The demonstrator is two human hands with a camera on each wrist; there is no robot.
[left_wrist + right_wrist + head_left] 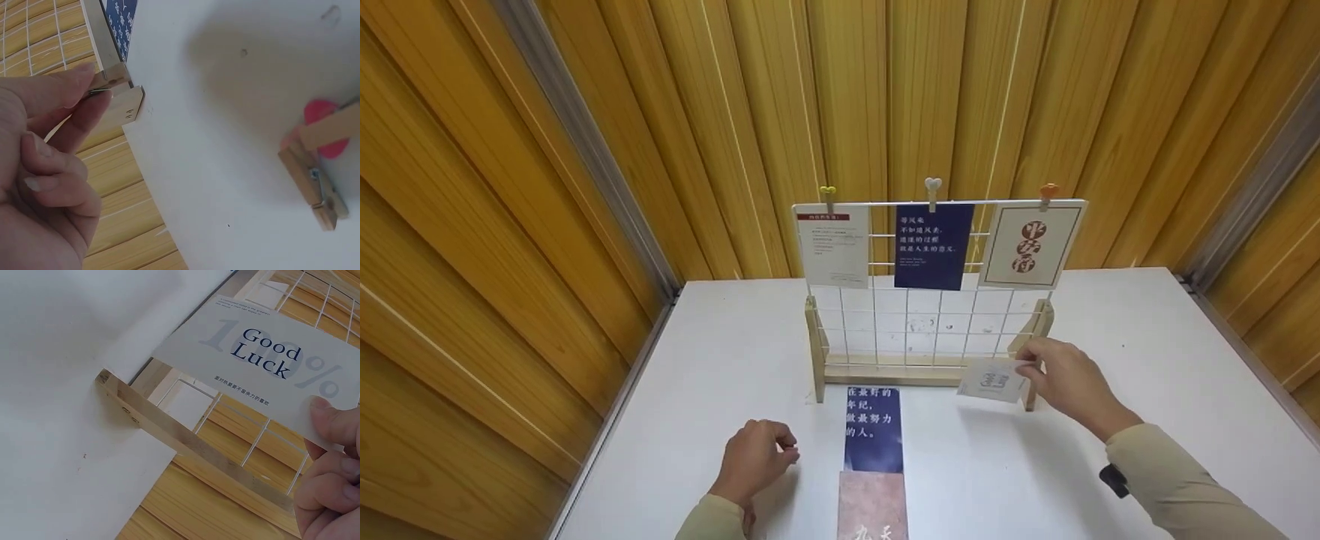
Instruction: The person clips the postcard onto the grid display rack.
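My right hand (pixel 1069 379) pinches a pale card (pixel 992 380) by its edge, in front of the lower right of a white wire grid rack (pixel 889 322). "Good Luck" is printed on this card (pixel 253 354) in the right wrist view. My left hand (pixel 754 457) is over the table, left of the rack's front. In the left wrist view its thumb and forefinger pinch a small wooden clothespin (pixel 112 76), partly hidden by the fingers. Three cards hang along the rack's top: a white card (pixel 834 251), a dark blue card (pixel 931 251) and a cream card (pixel 1027 247), each under a clothespin.
A blue card (pixel 874 442) and a reddish card (pixel 874 499) lie on the white table (pixel 697 360) before the rack. Wooden clothespins (pixel 309 174), with something pink, lie on the table in the left wrist view. Yellow wood-look walls (pixel 847 105) stand behind and beside.
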